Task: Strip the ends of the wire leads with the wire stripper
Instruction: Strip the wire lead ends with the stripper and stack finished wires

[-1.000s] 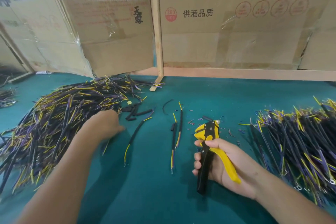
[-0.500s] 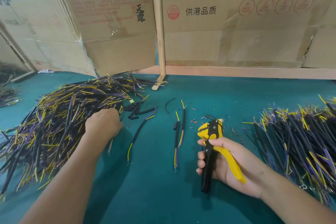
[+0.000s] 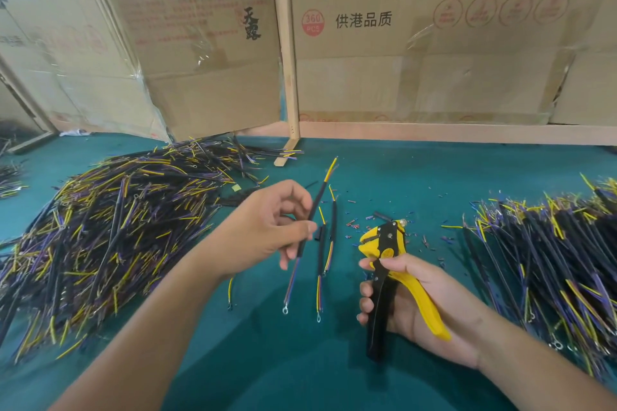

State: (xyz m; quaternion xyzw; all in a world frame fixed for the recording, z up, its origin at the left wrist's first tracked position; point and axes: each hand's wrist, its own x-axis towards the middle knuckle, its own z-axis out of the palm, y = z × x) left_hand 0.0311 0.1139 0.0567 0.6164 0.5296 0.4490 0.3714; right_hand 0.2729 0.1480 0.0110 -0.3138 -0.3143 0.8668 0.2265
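Observation:
My left hand [image 3: 267, 227] pinches one black-sleeved wire lead [image 3: 317, 200] above the green table, its yellow and purple end pointing up and away, its ring terminal hanging near the mat. My right hand [image 3: 414, 304] grips the yellow and black wire stripper [image 3: 387, 264] by its handles, jaws pointing away, a short gap to the right of the lead. Two more leads [image 3: 325, 253] lie on the mat between my hands.
A big heap of leads [image 3: 110, 227] covers the left of the green table [image 3: 417, 183]. Another heap of leads [image 3: 547, 257] lies at the right. Small bits of cut insulation [image 3: 354, 222] are scattered beyond the stripper. Cardboard boxes [image 3: 417, 43] stand along the back edge.
My left hand left the big heap and came up toward the middle, now holding one lead. My right hand with the stripper stayed about where it was.

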